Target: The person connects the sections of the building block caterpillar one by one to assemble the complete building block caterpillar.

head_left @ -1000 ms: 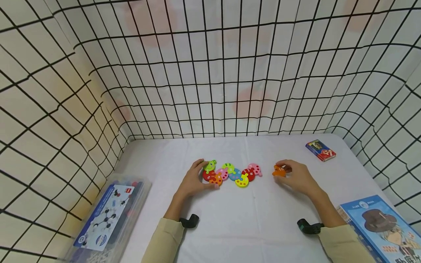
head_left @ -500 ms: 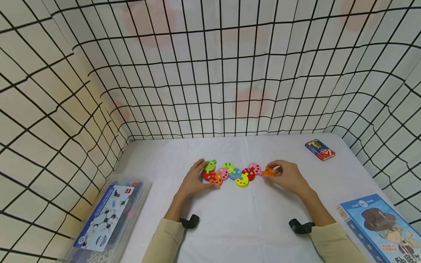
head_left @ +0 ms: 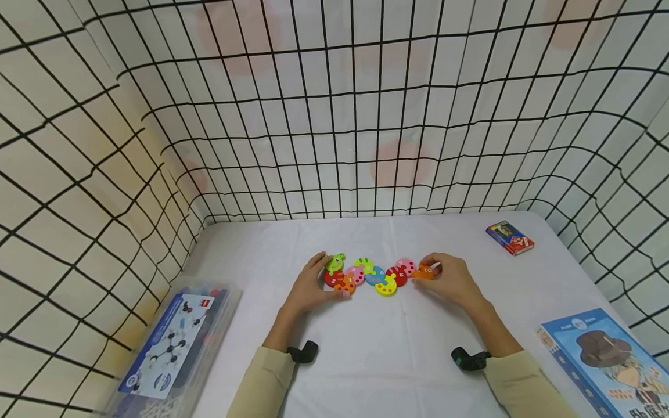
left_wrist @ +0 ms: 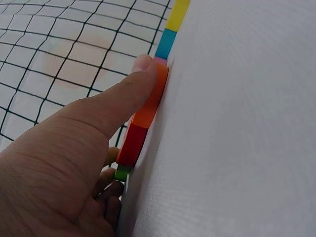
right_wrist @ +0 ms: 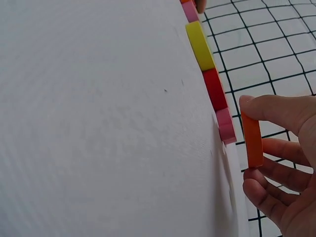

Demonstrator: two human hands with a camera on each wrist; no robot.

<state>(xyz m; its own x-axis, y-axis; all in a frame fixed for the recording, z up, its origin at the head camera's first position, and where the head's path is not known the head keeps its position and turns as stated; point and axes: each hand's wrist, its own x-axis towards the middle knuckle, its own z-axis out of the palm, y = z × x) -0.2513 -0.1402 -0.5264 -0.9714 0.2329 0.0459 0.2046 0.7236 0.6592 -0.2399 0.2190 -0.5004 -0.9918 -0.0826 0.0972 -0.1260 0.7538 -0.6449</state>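
A row of flat, numbered caterpillar puzzle pieces (head_left: 375, 275) lies joined on the white tablecloth. At its left end is the green head piece (head_left: 335, 264) with a smiling face. My left hand (head_left: 309, 285) grips that end, fingers by the head and thumb (left_wrist: 144, 65) on the edge of the orange piece (left_wrist: 153, 101). Between thumb and fingers, my right hand (head_left: 453, 280) pinches another orange puzzle piece (right_wrist: 252, 138). That piece is raised off the cloth, close beside the pink piece (right_wrist: 226, 126) at the row's right end.
A clear plastic box (head_left: 222, 313) with a molecule picture stands at the left. To the right are a blue book (head_left: 567, 342) and, farther back, a small card box (head_left: 510, 238). Black wire grid (head_left: 355, 145) encloses the back and sides.
My right hand has moved left, bringing the orange puzzle piece from a gap away up to the row's pink end. The left hand has stayed in place on the row.
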